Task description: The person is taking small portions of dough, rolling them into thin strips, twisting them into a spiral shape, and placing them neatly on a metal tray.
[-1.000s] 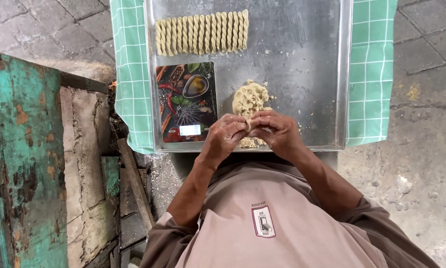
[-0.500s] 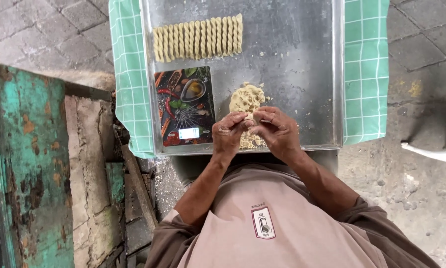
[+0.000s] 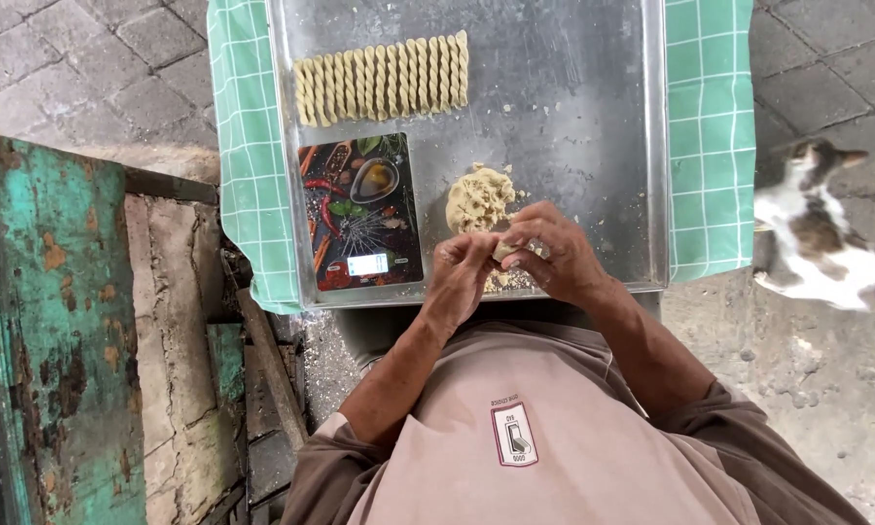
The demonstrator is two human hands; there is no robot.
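Over the tray's (image 3: 593,146) near edge, both hands meet: the left hand (image 3: 462,277) and right hand (image 3: 554,255) are closed together on a small dough piece (image 3: 504,251), fingertips pinching it from both sides. Just beyond them, a dough lump (image 3: 478,198) sits on the metal, crumbs scattered beside it. Left of the lump lies a flat scale (image 3: 361,214) with a spice-picture top and a small lit display. Along the far side, a row of twisted dough sticks (image 3: 383,78) lies neatly side by side. Under the tray, a green checked cloth (image 3: 712,136) covers the tabletop. Off to the right, a cat (image 3: 819,233) stands on the paved ground, well apart from the tray.
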